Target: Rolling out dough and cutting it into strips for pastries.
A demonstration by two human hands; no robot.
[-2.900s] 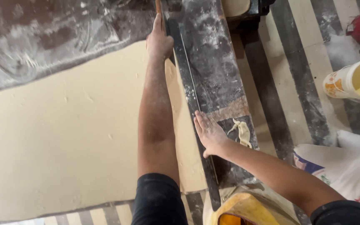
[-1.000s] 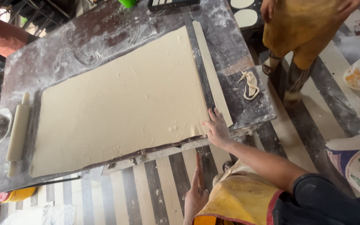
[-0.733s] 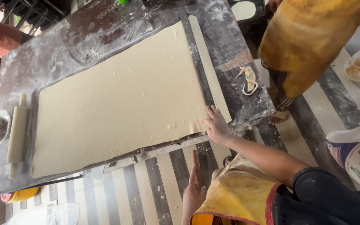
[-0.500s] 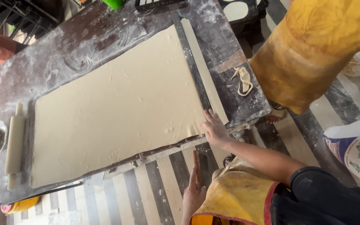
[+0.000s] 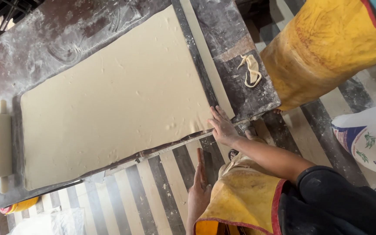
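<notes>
One head-worn camera looks steeply down, fairly close, over the floured table (image 5: pixel 66 39)

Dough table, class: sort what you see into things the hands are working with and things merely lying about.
In use:
right hand
dough sheet
cut dough strip
long tool in left hand

Lying about:
rolling pin
dough scrap
printed sack
</notes>
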